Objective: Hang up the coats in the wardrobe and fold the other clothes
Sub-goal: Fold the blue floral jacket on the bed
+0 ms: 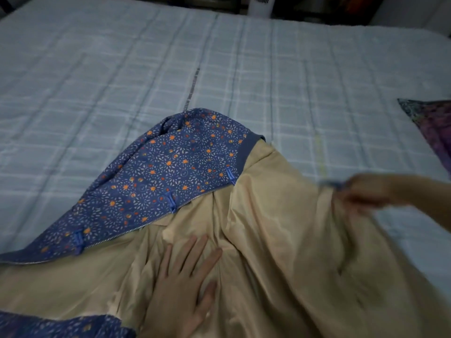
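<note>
I see my left hand (186, 286) lying flat, palm down with fingers spread and straight, while my blurred right hand (363, 193) reaches in from the right, fingers pinched together.

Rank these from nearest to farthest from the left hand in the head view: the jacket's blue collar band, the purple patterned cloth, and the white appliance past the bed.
From the left hand, flat on the tan lining:
1. Blue collar band, just beyond, up and right.
2. Purple patterned cloth, at the bed's right edge.
3. White appliance, beyond the bed's far edge.
</note>
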### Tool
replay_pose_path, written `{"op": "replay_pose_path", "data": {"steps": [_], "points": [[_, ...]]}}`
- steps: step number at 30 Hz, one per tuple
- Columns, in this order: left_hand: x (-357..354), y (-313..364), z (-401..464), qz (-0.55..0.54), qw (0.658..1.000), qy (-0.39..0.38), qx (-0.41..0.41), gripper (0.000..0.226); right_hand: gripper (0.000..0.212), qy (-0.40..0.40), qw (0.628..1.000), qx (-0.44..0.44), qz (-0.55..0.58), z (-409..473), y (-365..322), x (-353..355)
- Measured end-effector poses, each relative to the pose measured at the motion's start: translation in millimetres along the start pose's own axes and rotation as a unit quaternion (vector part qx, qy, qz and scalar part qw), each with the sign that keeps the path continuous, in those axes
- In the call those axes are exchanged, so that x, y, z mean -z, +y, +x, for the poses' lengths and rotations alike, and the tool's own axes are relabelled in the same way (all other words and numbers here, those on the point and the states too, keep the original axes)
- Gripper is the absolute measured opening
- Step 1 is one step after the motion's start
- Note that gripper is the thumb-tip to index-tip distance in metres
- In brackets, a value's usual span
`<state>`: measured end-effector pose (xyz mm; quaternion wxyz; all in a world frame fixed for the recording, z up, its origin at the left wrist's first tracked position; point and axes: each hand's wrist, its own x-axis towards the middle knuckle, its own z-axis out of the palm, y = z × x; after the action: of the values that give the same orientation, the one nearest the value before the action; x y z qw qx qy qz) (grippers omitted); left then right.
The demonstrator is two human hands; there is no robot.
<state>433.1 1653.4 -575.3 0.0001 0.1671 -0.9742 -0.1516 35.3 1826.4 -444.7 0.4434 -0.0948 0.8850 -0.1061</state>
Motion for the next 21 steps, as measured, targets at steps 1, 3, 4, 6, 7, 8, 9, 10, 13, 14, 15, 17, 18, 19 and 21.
{"op": "replay_pose_path", "data": {"steps": [1, 3, 4, 6, 7, 8, 9, 10, 13, 14, 15, 17, 18, 19, 21], "points": [[-2, -1, 0, 0.003, 1.000, 0.003, -0.002, 0.065, 0.026, 0.158, 0.986, 0.010, 0.049, 7, -3, 21], [-1, -1, -1, 0.008, 1.000, 0.007, 0.001, 0.066, 0.068, 0.337, 0.922, 0.034, 0.190, 14, -3, 49], [0, -1, 1, 0.009, 1.000, 0.009, 0.005, 0.066, 0.081, 0.361, 0.900, 0.067, 0.235, 11, -6, 50], [-1, -1, 2, 0.019, 1.000, 0.015, 0.012, 0.065, 0.089, 0.417, 0.894, 0.112, 0.123, -3, -18, 26], [-1, 0, 2, 0.027, 0.999, 0.014, 0.016, 0.064, 0.086, 0.428, 0.890, 0.149, 0.052, -21, -22, 3], [0, 0, 2, 0.034, 0.999, 0.011, 0.021, 0.064, 0.080, 0.436, 0.875, 0.211, -0.005, -40, -22, -27], [-1, 1, 1, 0.042, 0.999, 0.013, 0.023, 0.064, 0.074, 0.442, 0.858, 0.258, -0.033, -56, -14, -60], [-1, 1, 1, 0.045, 0.999, 0.016, 0.023, 0.063, 0.068, 0.440, 0.852, 0.282, -0.035, -75, -3, -97], [2, 3, 1, 0.047, 0.998, 0.023, 0.029, 0.059, 0.066, 0.394, 0.870, 0.291, -0.053, -123, 47, -210], [2, 4, 0, 0.053, 0.998, 0.015, 0.031, 0.059, 0.068, 0.386, 0.873, 0.288, -0.079, -134, 68, -239], [2, 5, 0, 0.061, 0.998, 0.005, 0.034, 0.058, 0.069, 0.384, 0.876, 0.277, -0.096, -144, 89, -260], [1, 7, 1, 0.063, 0.997, -0.015, 0.052, 0.059, 0.068, 0.388, 0.887, 0.225, -0.112, -165, 130, -281], [3, 7, 3, 0.051, 0.996, -0.027, 0.065, 0.060, 0.065, 0.391, 0.894, 0.186, -0.113, -174, 152, -283], [6, 8, 5, 0.025, 0.996, -0.038, 0.074, 0.061, 0.061, 0.390, 0.904, 0.139, -0.106, -183, 173, -280], [20, 15, 0, -0.057, 0.995, -0.040, 0.077, 0.064, 0.055, 0.367, 0.927, 0.038, -0.073, -198, 216, -274]]}}
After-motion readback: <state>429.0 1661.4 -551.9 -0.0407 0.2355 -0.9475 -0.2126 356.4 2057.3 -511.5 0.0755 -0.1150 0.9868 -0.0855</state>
